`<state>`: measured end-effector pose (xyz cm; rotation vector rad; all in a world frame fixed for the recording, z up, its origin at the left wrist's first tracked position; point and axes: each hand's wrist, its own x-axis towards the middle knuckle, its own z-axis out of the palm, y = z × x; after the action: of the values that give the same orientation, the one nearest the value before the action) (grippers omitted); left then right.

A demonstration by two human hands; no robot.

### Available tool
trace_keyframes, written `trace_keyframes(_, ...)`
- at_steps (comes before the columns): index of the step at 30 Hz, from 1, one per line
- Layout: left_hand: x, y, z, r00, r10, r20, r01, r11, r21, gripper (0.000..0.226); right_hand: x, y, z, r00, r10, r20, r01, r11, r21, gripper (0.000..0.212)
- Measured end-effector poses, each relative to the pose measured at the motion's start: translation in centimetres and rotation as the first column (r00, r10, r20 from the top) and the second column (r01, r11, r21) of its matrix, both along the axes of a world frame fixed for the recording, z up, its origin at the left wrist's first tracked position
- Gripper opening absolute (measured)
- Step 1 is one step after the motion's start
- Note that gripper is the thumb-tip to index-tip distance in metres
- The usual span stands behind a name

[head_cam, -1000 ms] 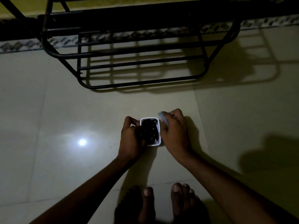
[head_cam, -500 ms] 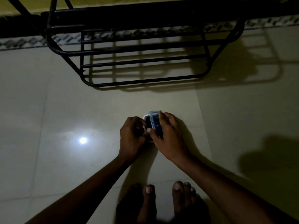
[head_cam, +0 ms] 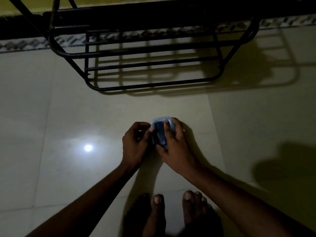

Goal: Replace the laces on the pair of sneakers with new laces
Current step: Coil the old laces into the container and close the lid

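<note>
A small white plastic box (head_cam: 159,123) with dark laces inside sits on the tiled floor, and a bluish see-through lid now lies on top of it. My right hand (head_cam: 172,144) covers the lid from the right, fingers curled over its far and near edges. My left hand (head_cam: 135,142) holds the box's left side, thumb tip on the lid's left rim. No sneakers are in view.
A black metal rack (head_cam: 153,53) with empty bars stands on the floor beyond the box, against the wall. My bare feet (head_cam: 171,212) are at the bottom edge. A bright light spot (head_cam: 88,147) reflects on the tiles at left.
One second ago the box was open with the lid held at its right side; my right hand has brought the lid over the box and laid it on top.
</note>
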<state>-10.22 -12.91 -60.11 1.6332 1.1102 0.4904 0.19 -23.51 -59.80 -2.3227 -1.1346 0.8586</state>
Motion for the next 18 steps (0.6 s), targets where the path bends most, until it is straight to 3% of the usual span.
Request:
trace_keyframes(4,0.1,0.0,0.2,0.999,-0.021,-0.041,0.023,0.999,0.043,0.033,0.0,0.0,0.5,0.999,0.000,-0.032,0.001,1.000,0.020,0.091)
trace_keyframes(9,0.0,0.3,0.2,0.992,-0.060,-0.107,0.070,0.993,0.098,0.036,0.4,-0.3,0.5,0.999,-0.018,-0.039,0.021,0.998,0.062,0.097)
trace_keyframes(15,0.0,0.2,0.7,0.991,-0.054,-0.123,0.066,0.993,0.099,0.050,0.8,0.0,-0.2,0.974,-0.175,-0.145,0.193,0.973,0.122,0.076)
trace_keyframes(18,0.0,0.3,0.9,0.991,-0.091,-0.101,0.098,0.993,0.070,0.054,1.1,0.0,-0.7,0.949,-0.219,-0.226,0.248,0.963,0.109,0.077)
